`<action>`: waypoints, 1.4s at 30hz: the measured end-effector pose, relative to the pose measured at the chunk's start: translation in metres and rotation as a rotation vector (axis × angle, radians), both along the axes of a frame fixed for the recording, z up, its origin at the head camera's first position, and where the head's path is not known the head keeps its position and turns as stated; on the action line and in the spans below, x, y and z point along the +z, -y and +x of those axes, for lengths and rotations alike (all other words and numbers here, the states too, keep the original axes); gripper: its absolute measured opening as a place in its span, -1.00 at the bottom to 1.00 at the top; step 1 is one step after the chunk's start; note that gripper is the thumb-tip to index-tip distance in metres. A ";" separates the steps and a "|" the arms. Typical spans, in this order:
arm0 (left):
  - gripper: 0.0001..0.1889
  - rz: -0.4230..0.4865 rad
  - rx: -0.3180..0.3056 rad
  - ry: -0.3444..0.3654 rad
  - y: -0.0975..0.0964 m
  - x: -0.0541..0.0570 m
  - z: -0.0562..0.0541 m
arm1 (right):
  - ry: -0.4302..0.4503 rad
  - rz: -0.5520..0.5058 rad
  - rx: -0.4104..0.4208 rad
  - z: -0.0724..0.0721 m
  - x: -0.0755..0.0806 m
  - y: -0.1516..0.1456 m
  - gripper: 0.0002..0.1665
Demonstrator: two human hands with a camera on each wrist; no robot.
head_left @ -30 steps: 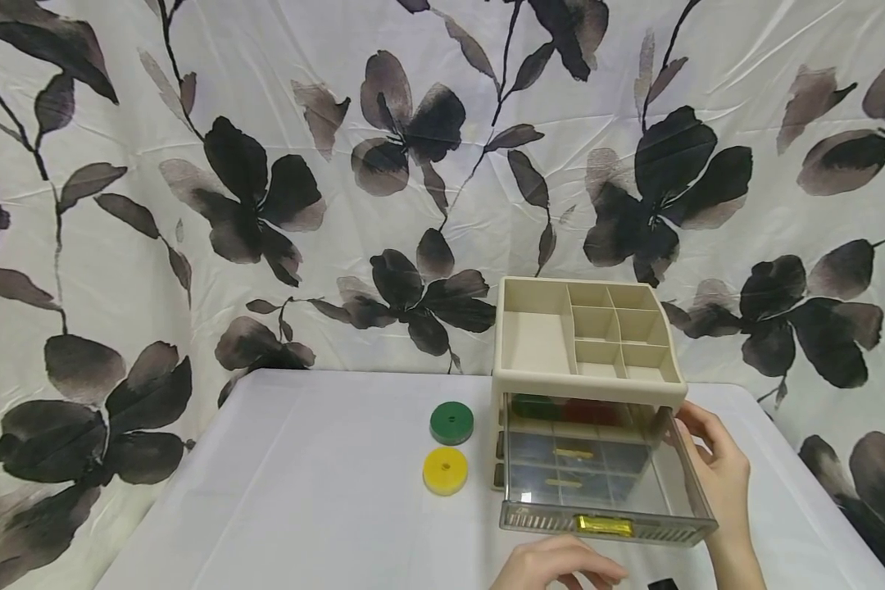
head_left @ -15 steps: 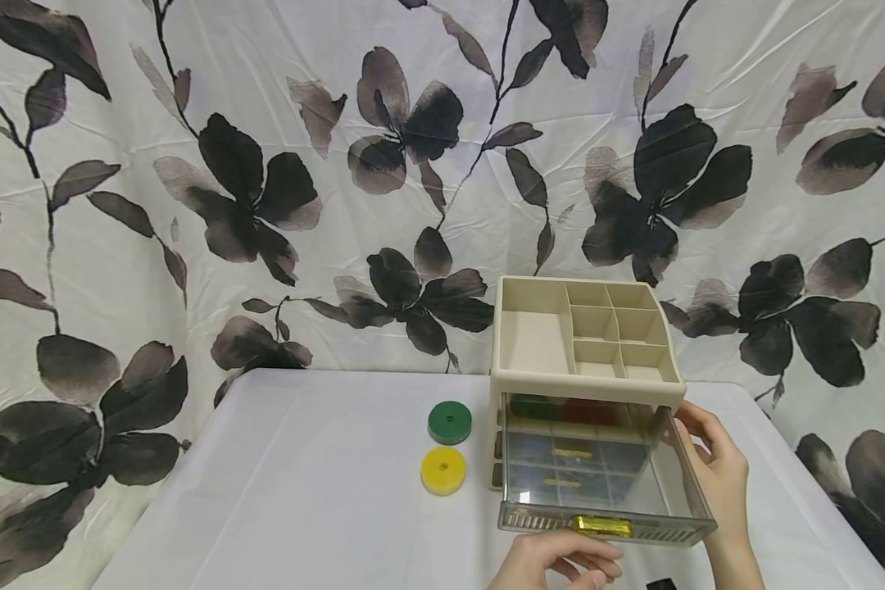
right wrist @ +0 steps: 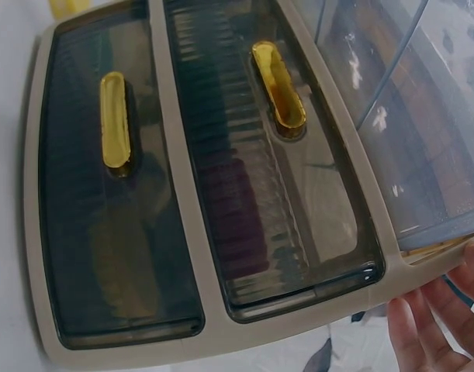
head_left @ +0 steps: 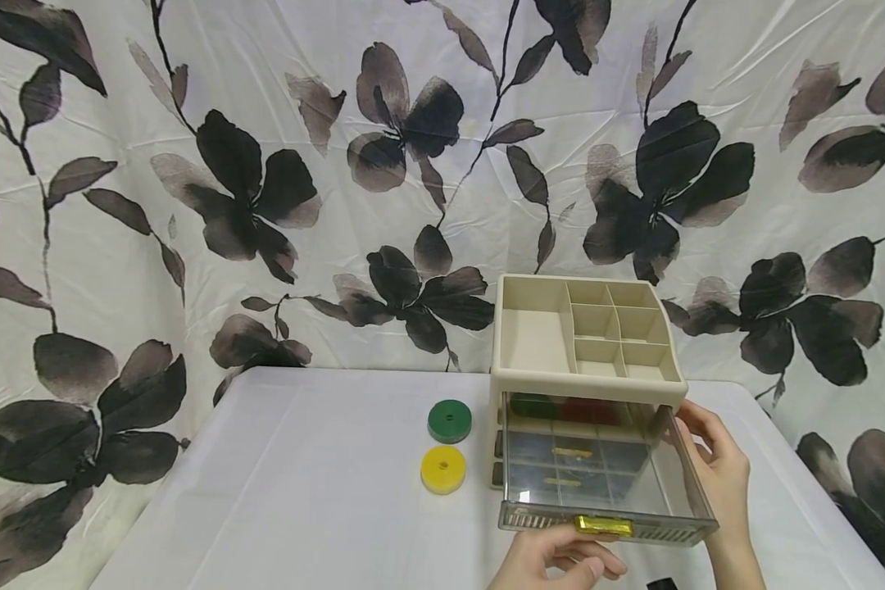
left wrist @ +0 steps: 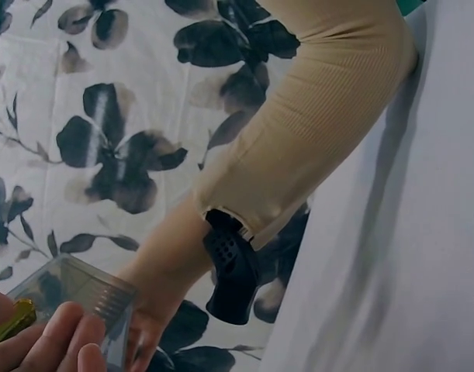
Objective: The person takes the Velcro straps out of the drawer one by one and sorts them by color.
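A pulled-out drawer (head_left: 612, 496) and the right hand (head_left: 719, 463) obstruct the way to the tabletop's (head_left: 302, 483) right edge; past a green disc (head_left: 450, 422) and a yellow disc (head_left: 443, 470), wide room stretches to the left edge.

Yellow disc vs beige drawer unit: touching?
Apart. The head view shows a strip of white tabletop between the yellow disc and the beige drawer unit.
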State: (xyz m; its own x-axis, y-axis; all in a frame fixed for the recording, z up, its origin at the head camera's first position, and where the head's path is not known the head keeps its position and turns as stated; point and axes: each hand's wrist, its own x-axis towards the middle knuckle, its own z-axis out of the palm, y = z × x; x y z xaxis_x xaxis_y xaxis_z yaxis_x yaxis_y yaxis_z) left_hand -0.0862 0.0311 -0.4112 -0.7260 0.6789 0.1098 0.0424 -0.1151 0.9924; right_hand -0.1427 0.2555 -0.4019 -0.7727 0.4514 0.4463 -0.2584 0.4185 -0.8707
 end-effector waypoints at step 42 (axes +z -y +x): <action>-0.53 0.154 0.125 0.097 -0.019 0.005 -0.015 | -0.001 0.007 -0.004 -0.001 -0.001 0.000 -0.62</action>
